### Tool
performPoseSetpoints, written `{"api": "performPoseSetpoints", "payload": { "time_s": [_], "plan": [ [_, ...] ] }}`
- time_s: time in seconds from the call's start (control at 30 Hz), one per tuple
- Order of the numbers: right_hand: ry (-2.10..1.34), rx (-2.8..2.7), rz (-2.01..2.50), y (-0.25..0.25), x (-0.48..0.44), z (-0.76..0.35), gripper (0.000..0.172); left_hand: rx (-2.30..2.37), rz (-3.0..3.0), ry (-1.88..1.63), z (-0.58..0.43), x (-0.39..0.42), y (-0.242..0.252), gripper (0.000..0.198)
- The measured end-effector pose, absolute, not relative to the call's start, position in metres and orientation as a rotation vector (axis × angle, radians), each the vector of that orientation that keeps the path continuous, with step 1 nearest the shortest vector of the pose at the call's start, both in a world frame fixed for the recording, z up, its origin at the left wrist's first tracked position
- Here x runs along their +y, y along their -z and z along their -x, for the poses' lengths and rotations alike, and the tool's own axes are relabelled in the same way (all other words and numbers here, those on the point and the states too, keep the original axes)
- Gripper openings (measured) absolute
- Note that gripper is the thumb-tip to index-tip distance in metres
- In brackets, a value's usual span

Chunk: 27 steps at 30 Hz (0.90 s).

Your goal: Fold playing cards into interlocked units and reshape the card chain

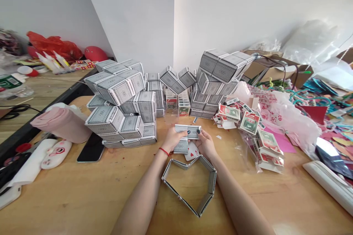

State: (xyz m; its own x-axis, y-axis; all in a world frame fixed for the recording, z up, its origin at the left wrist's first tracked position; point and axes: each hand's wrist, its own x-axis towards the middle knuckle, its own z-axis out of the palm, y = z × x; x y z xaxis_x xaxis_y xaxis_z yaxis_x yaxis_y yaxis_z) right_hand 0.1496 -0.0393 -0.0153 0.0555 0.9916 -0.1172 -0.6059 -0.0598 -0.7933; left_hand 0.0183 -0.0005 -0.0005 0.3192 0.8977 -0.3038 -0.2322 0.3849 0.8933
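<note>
Both my hands meet at the middle of the wooden table (pixel 91 194). My left hand (pixel 172 140) and my right hand (pixel 205 142) are closed together on a folded block of grey-backed playing cards (pixel 188 131), thumbs on top. Below it lie loose cards (pixel 190 150), one face up with red hearts. In front of my forearms stands a heart-shaped ring made of joined card blocks (pixel 193 180). A red string circles my left wrist.
Stacks of finished card blocks (pixel 124 102) rise at left, and more of these stacks (pixel 217 77) stand behind. Red card boxes in a plastic bag (pixel 253 128) lie right. A pink roll (pixel 60 121), a black phone (pixel 91 148) and craft clutter (pixel 325 117) surround.
</note>
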Motion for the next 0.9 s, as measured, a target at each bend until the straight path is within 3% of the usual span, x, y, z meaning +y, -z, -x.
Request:
{"api": "performPoseSetpoints", "payload": {
  "time_s": [0.47,0.9],
  "plan": [
    [-1.415,-0.690,0.948,0.0157,-0.0349,-0.1483,0.040,0.900,-0.884,-0.858,-0.0216,-0.0047,0.0046,0.028],
    [-0.505,-1.184,1.669,0.0206,-0.0399,-0.1542,0.054,0.871,-0.920,-0.845,-0.0207,-0.0073,0.0040,0.028]
  ]
}}
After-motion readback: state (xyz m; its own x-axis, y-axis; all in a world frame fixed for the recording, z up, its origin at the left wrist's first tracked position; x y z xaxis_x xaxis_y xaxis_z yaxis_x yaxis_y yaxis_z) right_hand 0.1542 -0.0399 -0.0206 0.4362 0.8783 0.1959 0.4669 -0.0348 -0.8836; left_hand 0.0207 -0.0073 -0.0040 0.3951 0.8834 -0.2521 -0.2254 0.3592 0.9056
